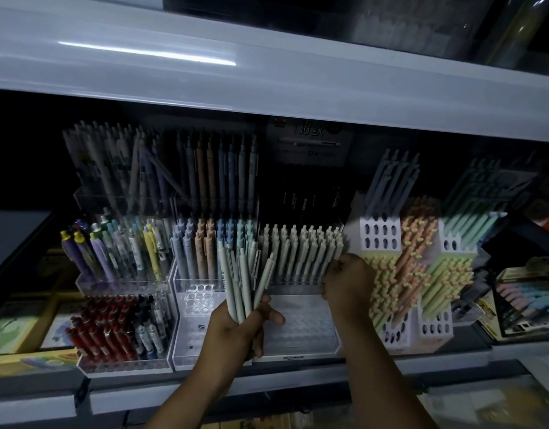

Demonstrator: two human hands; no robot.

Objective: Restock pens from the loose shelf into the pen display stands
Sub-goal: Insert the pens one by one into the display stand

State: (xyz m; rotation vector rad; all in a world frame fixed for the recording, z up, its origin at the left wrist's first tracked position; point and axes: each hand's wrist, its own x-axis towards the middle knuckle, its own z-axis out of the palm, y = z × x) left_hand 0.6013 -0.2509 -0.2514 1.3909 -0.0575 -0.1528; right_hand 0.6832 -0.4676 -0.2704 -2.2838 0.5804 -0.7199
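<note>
Under the white upper shelf (267, 82), a row of pen display stands fills the dim lower shelf, and both hands work in front of the middle one. The left hand (240, 328) is wrapped round a bundle of pale grey-green pens (240, 280), which fan upward out of its fist, clips up, just in front of the blue and peach pens behind. The right hand (349, 283), well apart from the left, reaches to the right end of the cream pens (301, 252) standing in the clear display stand (301, 332). Its back faces the camera and its fingers curl out of sight against that row, so whether they pinch a pen cannot be told. The stand's perforated front tier lies between the two wrists. Just right of the right hand, a white stand (381, 236) holds yellow, orange and green pens.
</note>
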